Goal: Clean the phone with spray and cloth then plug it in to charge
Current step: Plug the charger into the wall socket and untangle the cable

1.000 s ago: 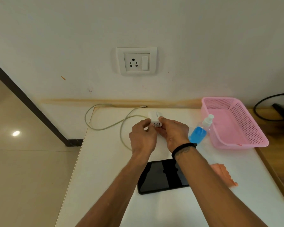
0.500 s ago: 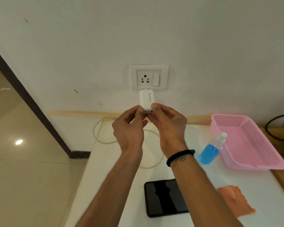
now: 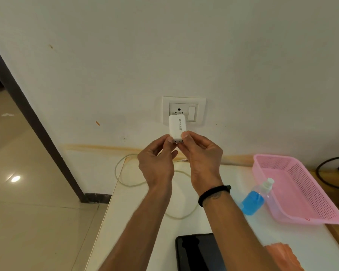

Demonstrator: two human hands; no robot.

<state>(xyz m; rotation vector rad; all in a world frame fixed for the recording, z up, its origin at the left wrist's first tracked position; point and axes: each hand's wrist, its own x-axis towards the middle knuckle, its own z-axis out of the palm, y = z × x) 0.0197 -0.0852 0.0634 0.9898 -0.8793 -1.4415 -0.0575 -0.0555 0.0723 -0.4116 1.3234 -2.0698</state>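
Pinching the charger (image 3: pixel 177 126) — both hands — against the wall socket (image 3: pixel 183 109).

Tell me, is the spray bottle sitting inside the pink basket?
No, the spray bottle stands on the table just outside the pink basket, against its left wall.

Charger (image 3: pixel 177 126) at wall socket (image 3: pixel 184 109); phone (image 3: pixel 199 252) on table (image 3: pixel 129 222), bottle (image 3: pixel 255 198) left of basket (image 3: pixel 294 190).
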